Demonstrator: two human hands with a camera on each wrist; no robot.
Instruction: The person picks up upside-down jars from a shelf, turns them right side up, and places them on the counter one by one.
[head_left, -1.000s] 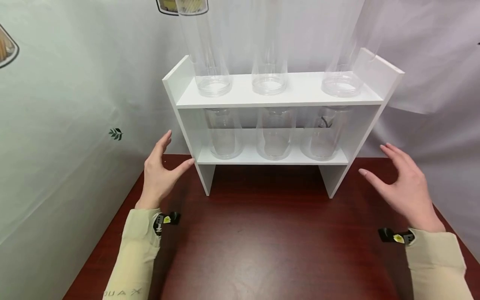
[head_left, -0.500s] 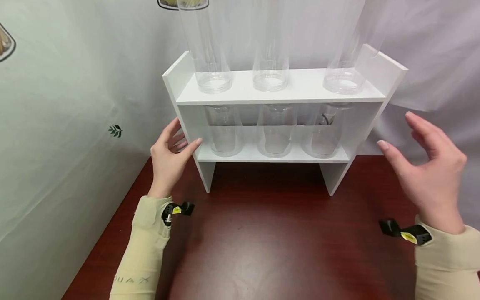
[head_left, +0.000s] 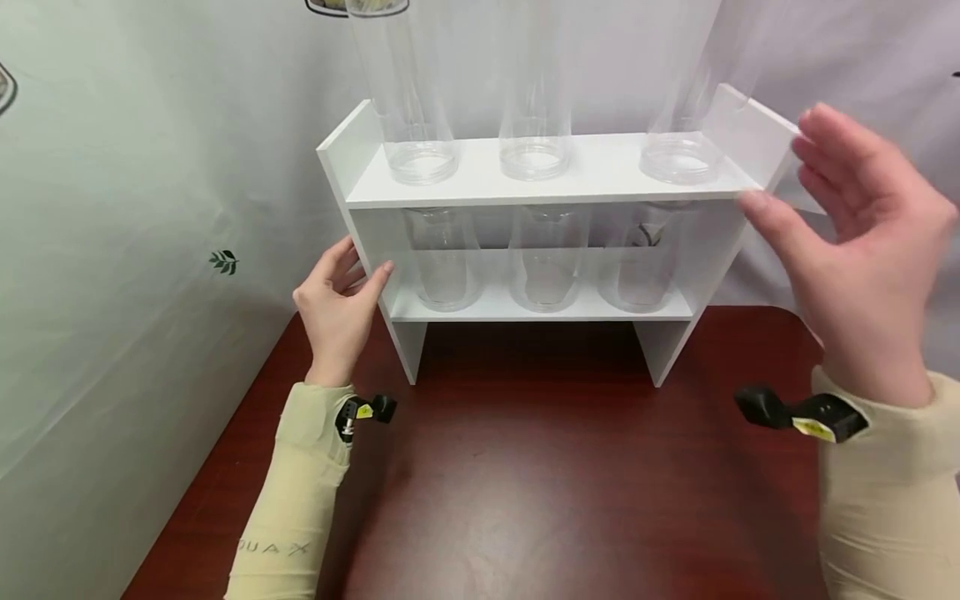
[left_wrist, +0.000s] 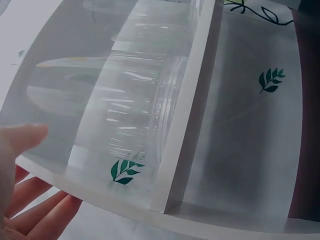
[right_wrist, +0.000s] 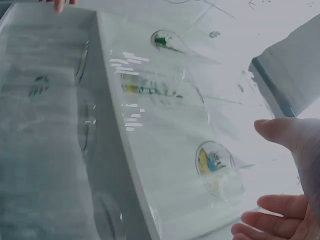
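Note:
A white two-tier rack point(head_left: 450, 200) stands on the table. Several tall clear cylinders, like vases or jars, stand upright on its shelves, among them an upper right one point(head_left: 682, 158) and a lower left one point(head_left: 447, 267). The tops of the upper ones are cut off or too faint to see. My left hand point(head_left: 333, 312) holds the rack's left side panel, thumb on the inner side and fingers outside it; the left wrist view shows these fingers point(left_wrist: 45, 212) by the panel edge. Raised beside the rack's upper right end, my right hand point(head_left: 870, 225) is blurred, its thumb and fingers apart, holding nothing.
Dark red table point(head_left: 525, 467) surface lies in front of the rack. A pale sheet point(head_left: 135, 250) with printed leaves and other pictures hangs at the left and behind. Both wrists wear a black camera strap.
My left hand has moved right and up from beside the rack onto its left panel. My right hand has risen from low at the right to the upper shelf's height. The cylinders stay put.

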